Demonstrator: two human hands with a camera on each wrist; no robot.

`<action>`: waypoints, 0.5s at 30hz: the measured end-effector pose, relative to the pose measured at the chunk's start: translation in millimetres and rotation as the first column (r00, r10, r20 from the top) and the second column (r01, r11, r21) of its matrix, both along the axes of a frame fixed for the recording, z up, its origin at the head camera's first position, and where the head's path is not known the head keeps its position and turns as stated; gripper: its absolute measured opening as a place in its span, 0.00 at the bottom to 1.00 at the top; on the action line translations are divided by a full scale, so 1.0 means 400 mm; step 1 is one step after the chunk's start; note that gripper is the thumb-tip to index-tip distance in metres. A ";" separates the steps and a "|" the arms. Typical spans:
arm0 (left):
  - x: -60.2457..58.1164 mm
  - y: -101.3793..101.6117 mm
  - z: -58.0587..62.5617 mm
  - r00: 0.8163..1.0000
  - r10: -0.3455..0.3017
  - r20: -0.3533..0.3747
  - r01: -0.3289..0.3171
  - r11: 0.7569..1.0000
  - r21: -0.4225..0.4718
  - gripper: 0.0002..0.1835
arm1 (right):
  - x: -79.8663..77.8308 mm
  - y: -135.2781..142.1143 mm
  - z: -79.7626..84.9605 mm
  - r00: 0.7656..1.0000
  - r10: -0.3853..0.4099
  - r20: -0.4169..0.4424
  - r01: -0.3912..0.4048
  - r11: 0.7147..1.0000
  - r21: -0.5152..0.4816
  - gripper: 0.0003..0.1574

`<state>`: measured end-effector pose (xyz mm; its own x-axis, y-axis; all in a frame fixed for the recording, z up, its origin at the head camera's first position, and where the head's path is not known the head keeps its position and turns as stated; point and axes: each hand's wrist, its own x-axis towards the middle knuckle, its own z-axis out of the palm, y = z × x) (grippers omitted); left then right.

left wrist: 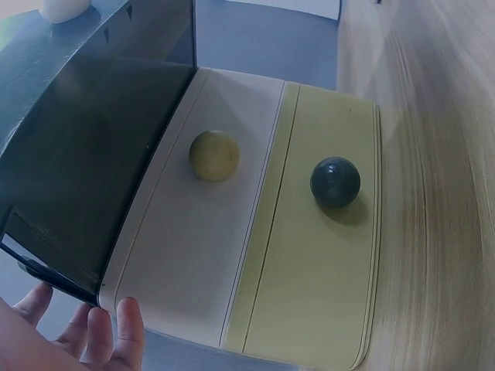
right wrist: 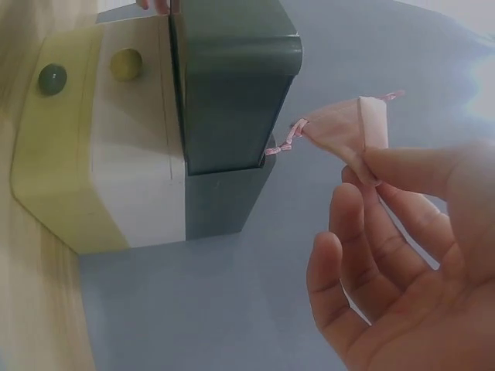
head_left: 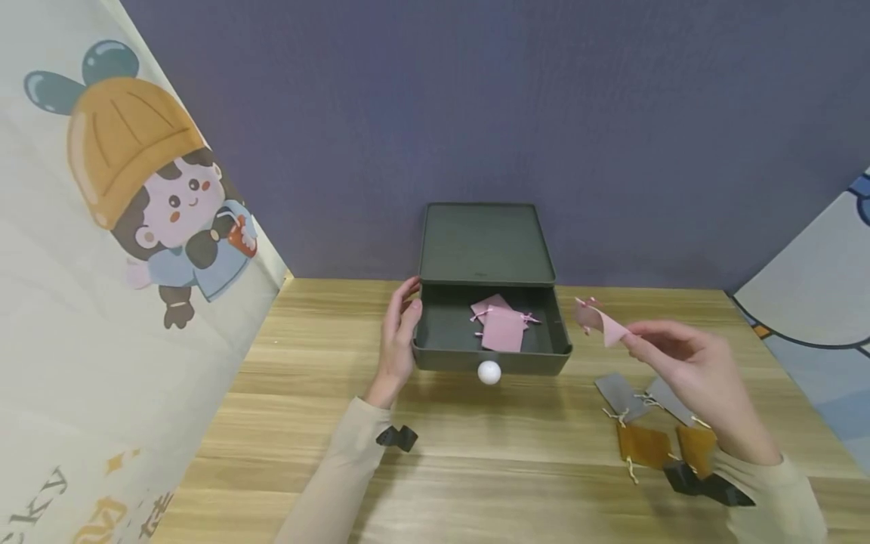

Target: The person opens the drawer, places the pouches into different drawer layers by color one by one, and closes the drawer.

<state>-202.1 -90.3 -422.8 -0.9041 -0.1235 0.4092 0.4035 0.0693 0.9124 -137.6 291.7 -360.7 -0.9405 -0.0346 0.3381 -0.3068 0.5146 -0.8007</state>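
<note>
A small cabinet [head_left: 485,242] with a dark green top has its dark green drawer [head_left: 442,329] pulled out. Inside lie pink drawstring pouches [head_left: 503,332], overlapping each other. My left hand [head_left: 396,340] rests along the drawer's left side, thumb near its front corner, fingers fairly straight. Right of the drawer, my right hand [head_left: 686,363] pinches another pink drawstring pouch [right wrist: 340,131] between thumb and fingers, holding it up by one end. Its cords [right wrist: 288,139] dangle toward the cabinet in the right wrist view.
Grey pouches [head_left: 620,396] and mustard pouches [head_left: 644,446] lie on the wooden table [head_left: 285,423] below my right hand. Under the pulled-out drawer are a white drawer [left wrist: 201,232] and a yellow drawer [left wrist: 317,255], both closed. A white knob [head_left: 489,372] juts from the top drawer.
</note>
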 end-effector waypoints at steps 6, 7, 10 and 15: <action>-0.002 0.001 0.000 1.000 -0.005 -0.007 0.005 1.000 0.000 0.29 | -0.004 -0.015 0.014 0.999 0.033 -0.041 -0.033 0.999 0.013 0.12; -0.003 0.001 -0.001 1.000 -0.006 -0.009 0.006 1.000 0.000 0.30 | -0.005 -0.019 0.017 0.998 0.037 -0.046 -0.036 0.999 0.015 0.12; -0.002 0.000 -0.001 1.000 -0.006 -0.008 0.006 1.000 0.000 0.30 | -0.007 -0.033 0.027 0.997 0.045 -0.061 -0.044 0.999 0.026 0.12; 0.000 0.000 0.000 1.000 -0.005 -0.004 0.005 1.000 0.006 0.30 | -0.009 -0.060 0.037 0.997 0.049 -0.062 -0.046 0.998 0.051 0.10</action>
<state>-202.2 -90.4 -422.8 -0.9032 -0.1209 0.4118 0.4072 0.0618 0.9112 -141.2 267.8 -345.9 -0.9144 -0.0964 0.3932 -0.3805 0.5366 -0.7532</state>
